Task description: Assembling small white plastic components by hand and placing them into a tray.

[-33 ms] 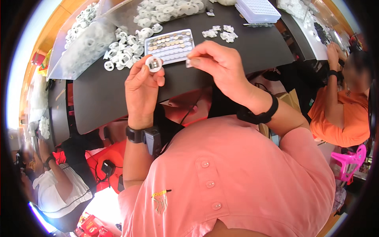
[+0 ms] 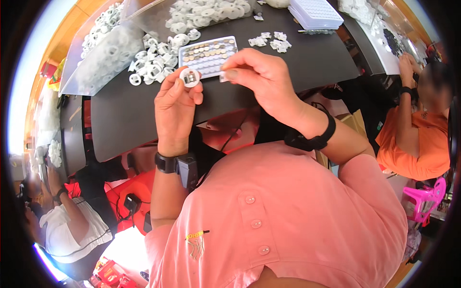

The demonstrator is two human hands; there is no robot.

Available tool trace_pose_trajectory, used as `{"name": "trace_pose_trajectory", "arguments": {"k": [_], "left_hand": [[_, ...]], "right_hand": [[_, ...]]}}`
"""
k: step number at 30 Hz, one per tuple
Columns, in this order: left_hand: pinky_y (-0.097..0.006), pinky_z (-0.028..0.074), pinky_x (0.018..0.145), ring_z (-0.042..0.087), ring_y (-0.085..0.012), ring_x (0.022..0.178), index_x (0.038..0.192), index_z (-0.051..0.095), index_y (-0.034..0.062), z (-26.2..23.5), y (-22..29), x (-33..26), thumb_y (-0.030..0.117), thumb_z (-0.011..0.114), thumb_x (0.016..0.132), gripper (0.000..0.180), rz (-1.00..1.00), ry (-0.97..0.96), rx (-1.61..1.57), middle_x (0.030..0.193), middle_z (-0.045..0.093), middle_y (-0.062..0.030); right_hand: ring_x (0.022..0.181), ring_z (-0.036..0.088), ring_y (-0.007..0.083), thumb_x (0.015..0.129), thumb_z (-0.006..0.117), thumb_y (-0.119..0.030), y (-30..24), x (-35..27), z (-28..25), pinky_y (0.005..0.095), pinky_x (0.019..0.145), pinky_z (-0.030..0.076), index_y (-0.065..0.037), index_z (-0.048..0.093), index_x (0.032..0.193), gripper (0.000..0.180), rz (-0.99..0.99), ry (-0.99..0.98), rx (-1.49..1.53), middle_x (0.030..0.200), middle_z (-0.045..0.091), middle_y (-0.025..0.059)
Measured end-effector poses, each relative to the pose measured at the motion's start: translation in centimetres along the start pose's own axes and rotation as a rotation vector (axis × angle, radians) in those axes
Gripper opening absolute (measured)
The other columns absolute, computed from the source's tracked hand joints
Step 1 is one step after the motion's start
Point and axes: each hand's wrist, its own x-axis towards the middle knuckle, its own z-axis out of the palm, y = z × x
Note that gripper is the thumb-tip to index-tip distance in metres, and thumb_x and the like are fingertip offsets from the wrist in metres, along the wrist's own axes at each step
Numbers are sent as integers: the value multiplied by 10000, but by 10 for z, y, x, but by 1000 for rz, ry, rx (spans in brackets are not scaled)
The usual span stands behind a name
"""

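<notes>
Between the thumb and fingers of my left hand (image 2: 175, 98) is a round white plastic housing (image 2: 190, 77), its open side with metal contacts turned up. My right hand (image 2: 266, 79) pinches a small white plastic piece (image 2: 223, 77) a short way to the right of the housing, and the two parts are apart. Just behind both hands lies a pale tray (image 2: 206, 71) with rows of small pockets. Silver button cells (image 2: 207, 48) fill its far rows, while the nearer pockets show none. My right fingers cover the tray's near right corner.
Loose white housings (image 2: 153, 62) are heaped left of the tray. Clear bins (image 2: 103, 72) of similar parts stand behind. Small white pieces (image 2: 278, 43) lie on the dark table (image 2: 125, 115) at right, with stacked trays (image 2: 317, 17) beyond. People sit at both sides.
My right hand has moved slightly left, bringing the small white piece closer to the housing. The left hand keeps its hold on the housing.
</notes>
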Motion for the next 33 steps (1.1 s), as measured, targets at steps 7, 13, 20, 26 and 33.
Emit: {"name": "trace_pose_trajectory", "arguments": {"k": [7, 13, 20, 26, 33], "left_hand": [[-311, 508, 674, 653, -230, 850, 1237, 598, -39, 6, 1, -2, 124, 622, 973, 311, 8, 34, -41, 1060, 668, -138], [-319, 515, 656, 652, -230, 819, 1237, 603, -36, 1, 4, -1, 133, 615, 980, 308, 6, 18, -56, 1041, 668, -135], [-320, 528, 647, 656, -236, 805, 1244, 599, -50, 2, 3, -1, 148, 612, 983, 328, -6, -7, -54, 975, 673, -149], [-323, 530, 641, 658, -236, 800, 1244, 597, -54, 1, 2, -1, 155, 611, 984, 334, -13, 9, -55, 971, 673, -149], [-317, 529, 628, 658, -233, 778, 1225, 601, -55, 0, 3, 0, 157, 617, 982, 323, -27, 18, -56, 956, 674, -146]], "right_hand": [[629, 633, 123, 890, 655, -1, -8, 24, 46, 264, 609, 500, 43, 646, 850, 60, 74, -117, 392, 764, 655, 75], [646, 635, 129, 907, 652, 3, -4, 26, 48, 263, 619, 512, 42, 644, 884, 45, 151, -160, 348, 790, 668, 73], [692, 635, 111, 928, 656, -14, 0, 29, 46, 250, 657, 513, 31, 642, 909, 51, 85, -144, 205, 824, 674, 64], [683, 626, 102, 933, 654, -22, -3, 26, 47, 248, 657, 509, 27, 642, 912, 56, 126, -159, 289, 812, 661, 53], [671, 623, 100, 938, 660, -37, 1, 25, 50, 246, 633, 508, 29, 650, 926, 68, 137, -131, 306, 813, 656, 47]]}}
